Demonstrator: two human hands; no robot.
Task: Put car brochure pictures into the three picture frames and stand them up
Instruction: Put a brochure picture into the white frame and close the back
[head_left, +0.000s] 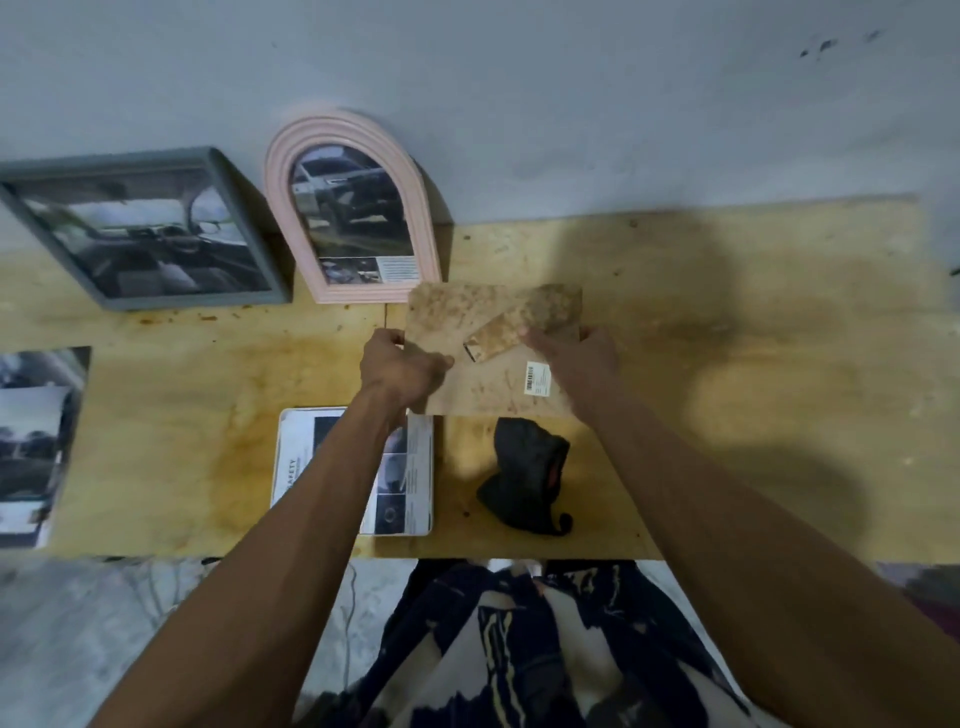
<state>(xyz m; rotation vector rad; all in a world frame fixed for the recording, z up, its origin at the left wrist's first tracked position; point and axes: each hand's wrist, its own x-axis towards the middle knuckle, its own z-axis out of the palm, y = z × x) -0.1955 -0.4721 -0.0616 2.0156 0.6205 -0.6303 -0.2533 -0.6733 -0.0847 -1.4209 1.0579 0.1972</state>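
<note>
The third frame (483, 358) lies back-up on the plywood table (727, 364) against a grey wall (519, 78), beside the standing pink arched frame (353, 208) and grey frame (140, 228). The left hand (400, 369) grips its left edge; the right hand (576, 353) pinches its stand flap (524, 322).

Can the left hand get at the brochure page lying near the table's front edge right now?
Probably not yet: the left hand grips the frame back by its left edge, so it isn't free. The brochure page lies uncovered under that forearm, so nothing else blocks it.
</note>
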